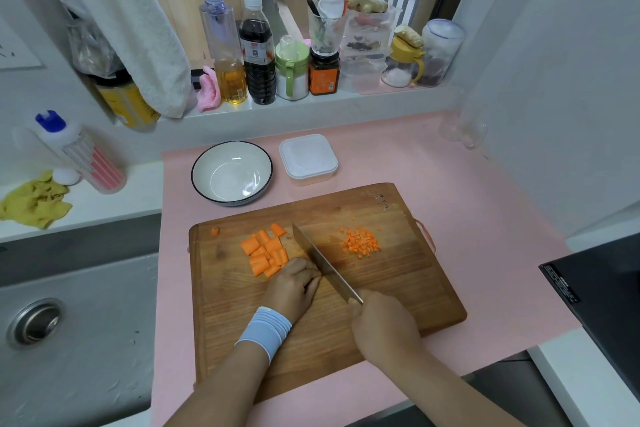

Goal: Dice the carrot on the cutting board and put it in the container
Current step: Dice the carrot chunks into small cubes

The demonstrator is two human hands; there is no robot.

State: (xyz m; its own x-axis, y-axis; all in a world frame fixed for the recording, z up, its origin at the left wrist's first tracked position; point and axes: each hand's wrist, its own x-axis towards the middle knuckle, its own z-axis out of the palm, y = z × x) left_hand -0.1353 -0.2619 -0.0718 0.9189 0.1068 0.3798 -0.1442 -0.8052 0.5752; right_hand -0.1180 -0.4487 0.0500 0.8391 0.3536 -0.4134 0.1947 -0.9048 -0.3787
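Note:
A wooden cutting board [381, 288] lies on the pink mat. Several carrot chunks [265, 250] sit at its left centre, and a small heap of diced carrot [360, 242] lies at its right. One carrot end [215, 231] lies apart near the board's left corner. My left hand [292, 288], curled, holds down carrot against the blade; the piece under its fingers is hidden. My right hand [384, 326] grips the handle of a cleaver [323, 263], whose blade edge rests on the board beside my left fingers. A lidded clear plastic container [308, 159] stands behind the board.
A white bowl [232, 173] with a dark rim stands left of the container. Bottles and jars [258, 55] line the window sill. A sink [69, 322] is at the left, with a yellow cloth [34, 201] above it. A black cooktop [602, 291] is at the right.

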